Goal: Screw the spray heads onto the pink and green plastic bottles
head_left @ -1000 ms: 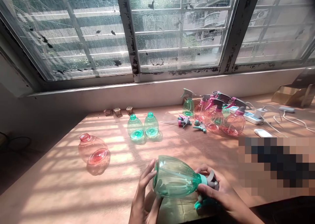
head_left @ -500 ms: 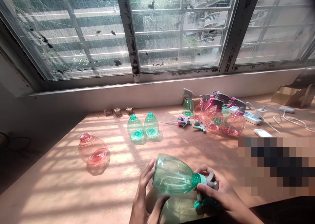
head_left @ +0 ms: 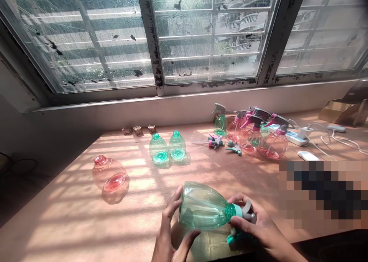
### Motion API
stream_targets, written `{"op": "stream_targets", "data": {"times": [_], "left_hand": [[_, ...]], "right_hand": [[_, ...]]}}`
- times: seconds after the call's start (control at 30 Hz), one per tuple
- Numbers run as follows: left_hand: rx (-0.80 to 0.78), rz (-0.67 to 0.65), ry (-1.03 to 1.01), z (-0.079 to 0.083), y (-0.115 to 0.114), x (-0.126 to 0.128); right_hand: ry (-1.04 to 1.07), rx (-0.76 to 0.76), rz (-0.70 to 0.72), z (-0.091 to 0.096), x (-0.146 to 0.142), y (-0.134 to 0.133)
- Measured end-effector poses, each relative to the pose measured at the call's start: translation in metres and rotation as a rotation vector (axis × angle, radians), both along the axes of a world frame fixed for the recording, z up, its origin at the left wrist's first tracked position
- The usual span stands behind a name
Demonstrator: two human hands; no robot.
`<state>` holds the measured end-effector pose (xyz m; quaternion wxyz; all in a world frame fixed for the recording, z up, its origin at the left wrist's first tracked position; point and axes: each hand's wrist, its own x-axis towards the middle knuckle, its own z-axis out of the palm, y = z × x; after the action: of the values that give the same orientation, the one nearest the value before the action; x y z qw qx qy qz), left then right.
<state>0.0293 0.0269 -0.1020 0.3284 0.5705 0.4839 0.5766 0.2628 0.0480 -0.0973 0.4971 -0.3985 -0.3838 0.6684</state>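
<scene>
A green transparent spray bottle [head_left: 202, 207] lies on its side just above the wooden table [head_left: 86, 223], held between both hands. My left hand [head_left: 169, 235] cups the bottle's base, fingers curled round it and thumb under its belly. My right hand [head_left: 258, 227] grips the grey and teal trigger head [head_left: 244, 216] at the bottle's neck. The lower part of the trigger is hidden behind my fingers.
An uncapped pink bottle [head_left: 110, 177] lies at left. Two uncapped green bottles [head_left: 168, 150] stand mid-table. Loose trigger heads [head_left: 224, 145] lie beside several capped bottles [head_left: 258, 133] at back right. A power strip [head_left: 293, 137], cables and a cardboard box [head_left: 342, 110] sit far right.
My left thumb has slid further under the bottle's belly and the bottle has turned slightly. My right hand stays on the trigger head.
</scene>
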Motion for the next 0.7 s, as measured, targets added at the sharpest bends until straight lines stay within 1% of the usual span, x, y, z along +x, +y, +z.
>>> {"op": "stream_targets", "data": {"times": [0.1, 0.2, 0.3, 0.47, 0.5, 0.53, 0.63, 0.7], "left_hand": [[0.005, -0.003, -0.007, -0.0034, 0.0009, -0.0023], [0.045, -0.008, -0.026, -0.0057, 0.0026, -0.0029], [0.075, 0.003, 0.009, -0.0043, 0.0028, -0.0022], [0.051, -0.008, -0.013, -0.0014, 0.0025, -0.003], [0.056, -0.002, 0.007, -0.0018, 0.003, -0.0038], [0.078, 0.016, 0.05, -0.0025, 0.0038, -0.0045], [0.209, 0.094, 0.196, -0.0047, 0.0061, -0.0052], [0.25, 0.101, 0.18, -0.0043, 0.0064, -0.0033]], "right_hand": [[0.023, -0.021, -0.014, 0.0016, -0.0004, 0.0], [0.014, -0.034, -0.006, 0.0015, -0.0004, -0.0002], [-0.032, -0.011, -0.009, 0.0006, -0.0003, -0.0005], [-0.049, 0.003, 0.02, 0.0003, -0.001, -0.0003], [-0.051, 0.007, 0.013, -0.0002, -0.0009, -0.0001], [-0.05, 0.013, 0.004, -0.0009, -0.0007, 0.0002], [-0.018, 0.015, -0.004, -0.0036, 0.0007, 0.001], [0.0, -0.002, 0.01, -0.0047, 0.0015, 0.0013]]}}
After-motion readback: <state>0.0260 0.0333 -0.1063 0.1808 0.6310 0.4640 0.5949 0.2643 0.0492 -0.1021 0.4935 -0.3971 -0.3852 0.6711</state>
